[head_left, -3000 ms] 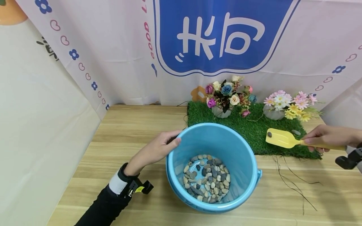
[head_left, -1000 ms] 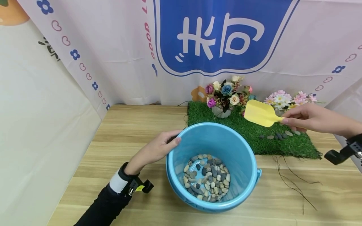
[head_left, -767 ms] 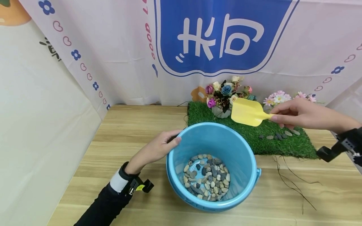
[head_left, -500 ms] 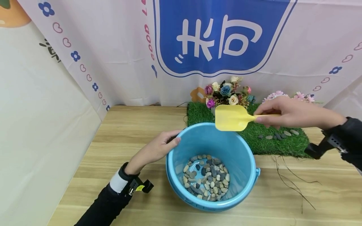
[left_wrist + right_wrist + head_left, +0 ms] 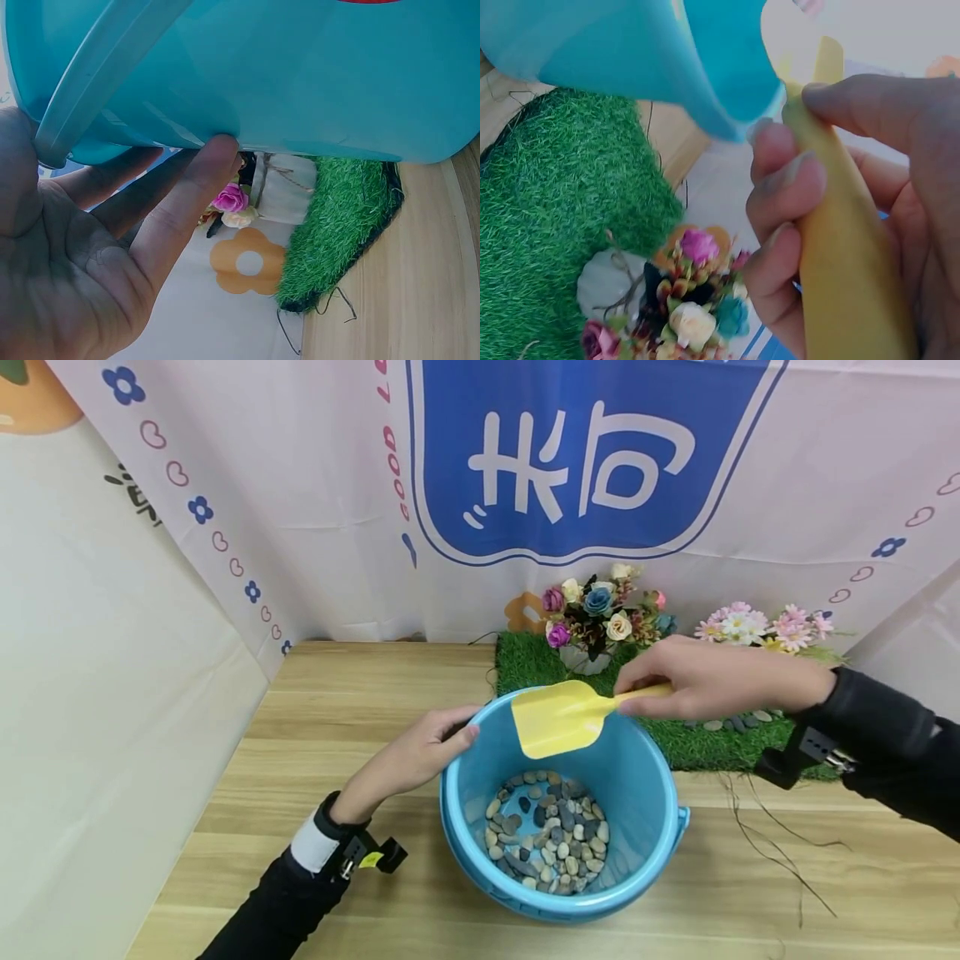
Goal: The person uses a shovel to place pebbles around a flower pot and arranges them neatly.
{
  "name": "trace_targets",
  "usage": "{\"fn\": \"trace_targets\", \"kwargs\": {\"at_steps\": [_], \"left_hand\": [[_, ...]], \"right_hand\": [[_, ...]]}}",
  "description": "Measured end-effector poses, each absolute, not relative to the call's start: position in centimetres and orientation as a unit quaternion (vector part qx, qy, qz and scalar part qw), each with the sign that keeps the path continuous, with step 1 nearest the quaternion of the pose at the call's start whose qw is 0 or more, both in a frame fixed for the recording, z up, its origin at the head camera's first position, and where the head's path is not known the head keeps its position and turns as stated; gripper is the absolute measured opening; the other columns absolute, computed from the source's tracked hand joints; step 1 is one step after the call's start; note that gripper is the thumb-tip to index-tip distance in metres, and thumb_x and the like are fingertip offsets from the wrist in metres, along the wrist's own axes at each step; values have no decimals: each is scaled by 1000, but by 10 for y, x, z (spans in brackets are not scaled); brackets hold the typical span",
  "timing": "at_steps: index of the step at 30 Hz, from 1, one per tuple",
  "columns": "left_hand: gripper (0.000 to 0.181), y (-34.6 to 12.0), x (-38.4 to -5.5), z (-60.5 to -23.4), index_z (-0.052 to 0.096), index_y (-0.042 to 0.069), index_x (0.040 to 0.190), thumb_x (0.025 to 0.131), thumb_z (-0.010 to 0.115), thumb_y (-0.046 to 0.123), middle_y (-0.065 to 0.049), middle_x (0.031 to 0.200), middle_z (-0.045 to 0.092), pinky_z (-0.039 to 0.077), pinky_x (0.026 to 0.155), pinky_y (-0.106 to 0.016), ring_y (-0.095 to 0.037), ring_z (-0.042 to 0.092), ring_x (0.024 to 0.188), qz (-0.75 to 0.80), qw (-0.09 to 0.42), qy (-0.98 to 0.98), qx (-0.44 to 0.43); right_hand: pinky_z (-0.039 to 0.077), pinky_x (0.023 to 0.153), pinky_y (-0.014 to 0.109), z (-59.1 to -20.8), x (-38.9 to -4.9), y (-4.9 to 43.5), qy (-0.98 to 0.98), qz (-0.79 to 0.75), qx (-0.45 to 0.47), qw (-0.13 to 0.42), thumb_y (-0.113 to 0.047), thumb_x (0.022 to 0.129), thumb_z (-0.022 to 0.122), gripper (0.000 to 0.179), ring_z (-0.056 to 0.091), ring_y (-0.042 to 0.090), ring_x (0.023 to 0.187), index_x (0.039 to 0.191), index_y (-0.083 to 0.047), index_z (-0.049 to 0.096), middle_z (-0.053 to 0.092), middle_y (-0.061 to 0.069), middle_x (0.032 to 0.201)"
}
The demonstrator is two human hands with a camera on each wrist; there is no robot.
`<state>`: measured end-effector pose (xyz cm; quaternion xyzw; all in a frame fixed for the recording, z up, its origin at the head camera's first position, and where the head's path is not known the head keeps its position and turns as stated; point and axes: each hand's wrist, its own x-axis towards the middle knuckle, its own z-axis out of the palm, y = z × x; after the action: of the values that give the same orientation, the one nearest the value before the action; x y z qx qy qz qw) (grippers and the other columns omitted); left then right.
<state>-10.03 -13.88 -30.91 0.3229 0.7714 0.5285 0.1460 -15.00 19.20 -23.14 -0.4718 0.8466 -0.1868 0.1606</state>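
Observation:
A light-blue bucket [image 5: 656,860] stands on the table with a bed of grey, tan and dark pebbles [image 5: 558,843] on its bottom. At its left rim my left hand [image 5: 416,752] holds on, thumb over the edge and the other fingers along the outer wall, as the left wrist view shows. My right hand [image 5: 701,681] grips the handle of a yellow toy shovel [image 5: 558,718]. Its blade is over the bucket's opening, tilted, with no stone visible on it. In the right wrist view the fingers curl round the yellow handle [image 5: 840,225].
Behind the bucket lies a green turf mat [image 5: 525,656] with a row of pebbles [image 5: 738,723] partly hidden by the right arm. Two potted flower arrangements, one of roses [image 5: 600,610] and one of daisies [image 5: 750,625], stand on it. Dark strands [image 5: 780,852] lie on the wooden table [image 5: 337,693].
My right hand has carried the shovel left from the mat to over the bucket. The pebble once on its blade is gone, and a row of pebbles shows on the mat. The left hand stays put.

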Motion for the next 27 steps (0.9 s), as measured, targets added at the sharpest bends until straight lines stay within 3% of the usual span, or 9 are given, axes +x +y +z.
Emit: {"fn": "trace_targets", "kwargs": {"at_steps": [7, 14, 27], "left_hand": [[35, -139, -99, -309, 45, -3, 131, 99, 38, 9, -22, 105, 60, 57, 61, -34, -27, 65, 76, 527, 149, 776, 314], [35, -138, -100, -308, 45, -2, 131, 99, 38, 9, -20, 111, 59, 57, 61, -34, -25, 65, 77, 525, 145, 777, 315], [36, -139, -101, -309, 43, -4, 133, 99, 38, 8, -25, 112, 58, 57, 64, -39, -30, 65, 81, 529, 149, 770, 323]], "right_hand": [[35, 41, 20, -235, -144, 165, 857, -140, -456, 197, -30, 93, 56, 14, 36, 4, 45, 82, -25, 62, 41, -10, 57], [25, 41, 21, -239, -135, 140, 863, -76, -463, 189, -23, 91, 58, 18, 28, 5, 43, 73, -24, 57, 30, -7, 54], [26, 41, 21, -250, -122, 102, 873, 35, -454, 176, -12, 86, 55, 25, 30, 9, 46, 65, -17, 44, 30, -4, 57]]}}
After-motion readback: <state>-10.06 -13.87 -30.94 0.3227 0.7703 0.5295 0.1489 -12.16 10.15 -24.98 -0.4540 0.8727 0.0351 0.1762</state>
